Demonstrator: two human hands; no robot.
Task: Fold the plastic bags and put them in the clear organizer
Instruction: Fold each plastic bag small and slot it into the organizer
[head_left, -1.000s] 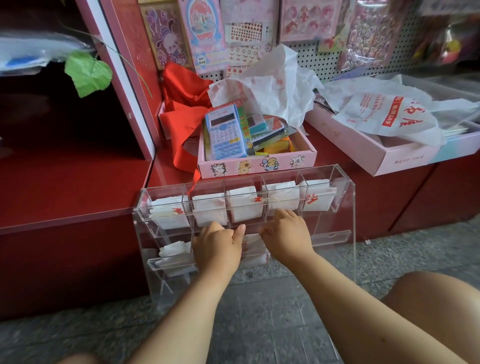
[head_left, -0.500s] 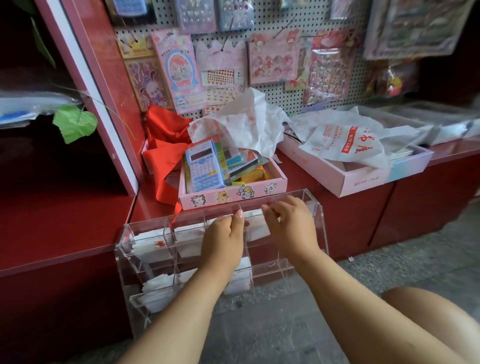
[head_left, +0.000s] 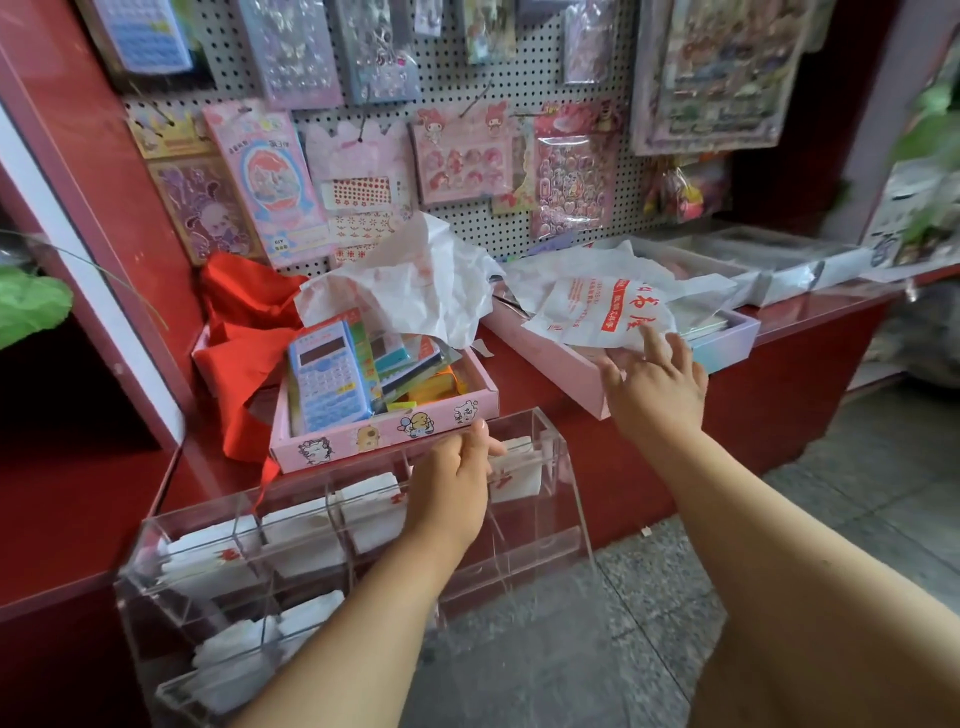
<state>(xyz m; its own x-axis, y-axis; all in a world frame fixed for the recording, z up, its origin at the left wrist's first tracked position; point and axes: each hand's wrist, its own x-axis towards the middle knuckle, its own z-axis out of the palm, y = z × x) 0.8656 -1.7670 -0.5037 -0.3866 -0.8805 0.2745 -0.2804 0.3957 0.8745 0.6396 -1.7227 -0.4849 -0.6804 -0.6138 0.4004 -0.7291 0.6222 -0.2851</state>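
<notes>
Red counter (head_left: 649, 467) beneath white pegboard (head_left: 519, 171); grey speckled stone floor (head_left: 597, 623).

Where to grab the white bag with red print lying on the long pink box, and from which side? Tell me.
Take the white bag with red print at its near, lower edge, which droops over the front wall of the long pink box. Come from the front, slightly above: the right hand is already there, fingers spread on that edge. The plastic is loose and crumpled, so pinching a fold should probably lift it free.
</notes>
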